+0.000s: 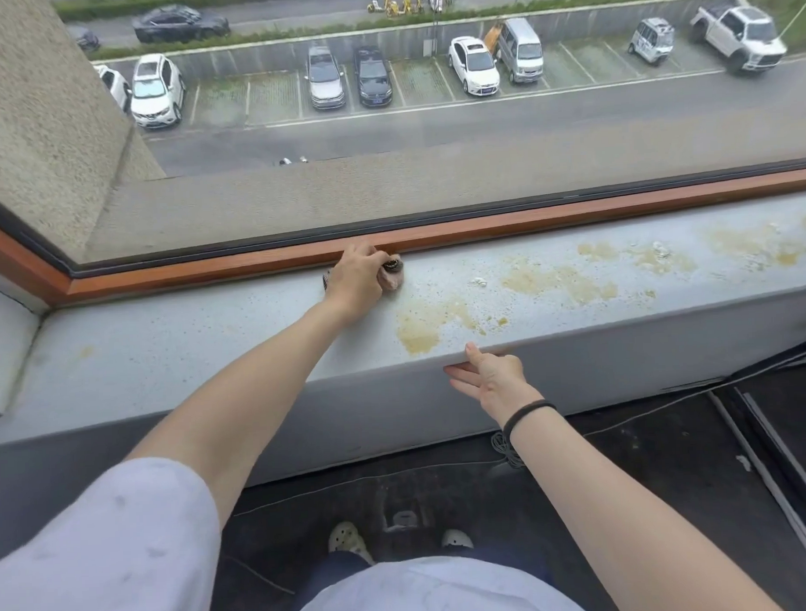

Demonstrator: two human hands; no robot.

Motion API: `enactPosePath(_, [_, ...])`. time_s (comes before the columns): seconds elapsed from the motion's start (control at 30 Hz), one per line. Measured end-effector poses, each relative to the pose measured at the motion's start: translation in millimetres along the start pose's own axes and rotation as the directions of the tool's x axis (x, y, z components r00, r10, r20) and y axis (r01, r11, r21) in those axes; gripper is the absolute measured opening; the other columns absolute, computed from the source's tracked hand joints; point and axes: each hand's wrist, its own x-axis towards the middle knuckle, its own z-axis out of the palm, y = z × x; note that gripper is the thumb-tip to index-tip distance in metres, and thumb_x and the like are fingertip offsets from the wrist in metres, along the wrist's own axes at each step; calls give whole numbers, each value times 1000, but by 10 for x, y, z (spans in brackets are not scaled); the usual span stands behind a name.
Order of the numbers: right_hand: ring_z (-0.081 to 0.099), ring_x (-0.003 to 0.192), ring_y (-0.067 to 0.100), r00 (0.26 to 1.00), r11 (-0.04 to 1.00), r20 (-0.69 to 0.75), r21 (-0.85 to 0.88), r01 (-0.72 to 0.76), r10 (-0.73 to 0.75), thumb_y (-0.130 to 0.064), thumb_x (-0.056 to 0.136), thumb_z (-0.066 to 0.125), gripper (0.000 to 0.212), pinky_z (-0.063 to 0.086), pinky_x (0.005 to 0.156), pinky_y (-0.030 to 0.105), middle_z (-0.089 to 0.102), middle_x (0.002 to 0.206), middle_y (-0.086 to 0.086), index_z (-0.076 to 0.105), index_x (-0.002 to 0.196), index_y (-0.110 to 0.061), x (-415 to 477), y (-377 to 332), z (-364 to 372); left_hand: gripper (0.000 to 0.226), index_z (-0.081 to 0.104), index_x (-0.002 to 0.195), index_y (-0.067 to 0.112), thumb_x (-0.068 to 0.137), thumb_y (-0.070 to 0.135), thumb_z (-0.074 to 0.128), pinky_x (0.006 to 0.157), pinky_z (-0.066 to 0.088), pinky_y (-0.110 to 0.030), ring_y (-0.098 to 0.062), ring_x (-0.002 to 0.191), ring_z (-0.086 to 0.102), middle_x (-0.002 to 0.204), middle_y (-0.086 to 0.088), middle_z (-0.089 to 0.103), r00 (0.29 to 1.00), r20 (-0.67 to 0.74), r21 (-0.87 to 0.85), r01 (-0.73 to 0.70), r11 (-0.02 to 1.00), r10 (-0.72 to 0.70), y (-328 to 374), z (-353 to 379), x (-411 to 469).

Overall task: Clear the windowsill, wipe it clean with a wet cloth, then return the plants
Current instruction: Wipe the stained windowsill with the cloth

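Your left hand [355, 282] grips the wadded cloth [393, 282], likely soft and limp, on the windowsill [188, 349]; right hand [493, 377], fingers straight, braces the edge.

Wood-trimmed window [433, 167] (car park [430, 87] below), dark floor [648, 461]

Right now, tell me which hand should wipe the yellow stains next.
Left. The left hand grips the cloth on the windowsill, just left of the yellow stains. The right hand holds nothing and rests on the sill's front edge.
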Motion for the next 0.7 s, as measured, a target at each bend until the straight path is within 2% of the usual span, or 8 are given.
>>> enactPosePath(0.07, [70, 76, 27, 1000, 1000, 1, 2, -1, 1, -9, 94, 57, 9, 56, 75, 42, 64, 109, 23, 50, 97, -3, -22, -9, 5, 47, 62, 121, 14, 85, -6, 40, 81, 41, -36, -26, 108, 45, 114, -6, 53, 992, 99, -53, -76, 996, 81, 4, -6, -77])
enactPosePath(0.13, [69, 72, 27, 1000, 1000, -2, 11, -5, 5, -8, 94, 56, 18, 56, 73, 41, 63, 111, 23, 48, 109, -1, -33, -11, 2, 44, 66, 117, 10, 84, -9, 44, 84, 43, -34, -26, 102, 51, 109, -7, 56, 967, 191, -194, -133, 972, 171, -47, -71, -127])
enactPosePath(0.23, [70, 69, 26, 1000, 1000, -1, 10, -10, 10, -8, 94, 57, 31, 56, 71, 39, 64, 108, 23, 45, 121, 0, -52, 4, 9, 29, 70, 111, 6, 87, -3, 56, 77, 37, -21, -25, 93, 56, 99, -8, 56, 991, 42, -308, -108, 945, 127, -152, -240, -90])
enactPosePath(0.33, [70, 71, 26, 1000, 1000, 4, 16, -9, 9, -9, 94, 57, 29, 57, 73, 39, 65, 107, 23, 46, 120, -2, -78, 20, 13, 33, 68, 113, 11, 90, -2, 50, 80, 34, -19, -22, 97, 52, 100, -9, 53, 999, -5, -243, -50, 969, 50, -231, -332, 25])
enactPosePath(0.43, [70, 74, 27, 1000, 1000, 22, 9, -11, 10, -9, 94, 57, 24, 56, 77, 41, 64, 108, 23, 48, 115, -1, -88, 1, 5, 41, 61, 125, 13, 91, 1, 41, 92, 40, -32, -28, 114, 47, 118, -12, 53, 994, 107, -70, 43, 997, -35, -197, -228, 40])
enactPosePath(0.5, [69, 75, 27, 1000, 1000, 29, 4, -12, 11, -9, 94, 57, 16, 56, 79, 42, 64, 110, 23, 48, 106, -2, -86, -4, 7, 46, 56, 131, 18, 91, 2, 39, 93, 42, -39, -29, 115, 43, 123, -9, 50, 991, 107, 6, 78, 997, -78, -85, -134, -28])
enactPosePath(0.57, [69, 77, 29, 1000, 1000, 27, 4, -10, 9, -9, 95, 55, 12, 55, 80, 42, 64, 110, 24, 47, 102, -4, -90, -5, 14, 48, 54, 132, 21, 91, 2, 38, 89, 41, -37, -28, 112, 44, 120, -7, 49, 989, 146, -1, 24, 1000, -24, 50, -88, -119])
enactPosePath(0.7, [67, 80, 32, 1000, 1000, 20, 9, -6, 6, -7, 95, 55, 14, 55, 80, 42, 63, 107, 26, 45, 104, -3, -108, -14, 37, 40, 65, 118, 9, 86, -5, 44, 85, 40, -31, -27, 105, 52, 110, -11, 55, 932, 280, -140, -198, 970, 230, 94, -107, -323])
